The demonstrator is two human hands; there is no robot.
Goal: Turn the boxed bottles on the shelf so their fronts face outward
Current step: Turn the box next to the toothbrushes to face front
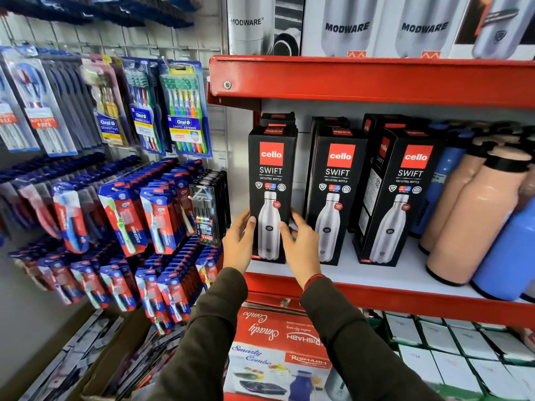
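Three black Cello Swift bottle boxes stand in a row on the white shelf (376, 274) with the red front lip. The left box (271, 175) shows its front with the steel bottle picture. My left hand (238, 243) grips its lower left edge and my right hand (301, 246) grips its lower right edge. The middle box (335, 186) also faces outward. The right box (405, 192) stands slightly angled, with its front and left side both visible. More black boxes stand behind each one.
Peach bottles (474, 215) and blue bottles (509, 250) stand unboxed at the shelf's right end. Modware boxes (347, 27) fill the shelf above. Toothbrush packs (182, 111) hang on a grid wall at the left. Red combo boxes (278, 337) and white boxes (451, 342) sit below.
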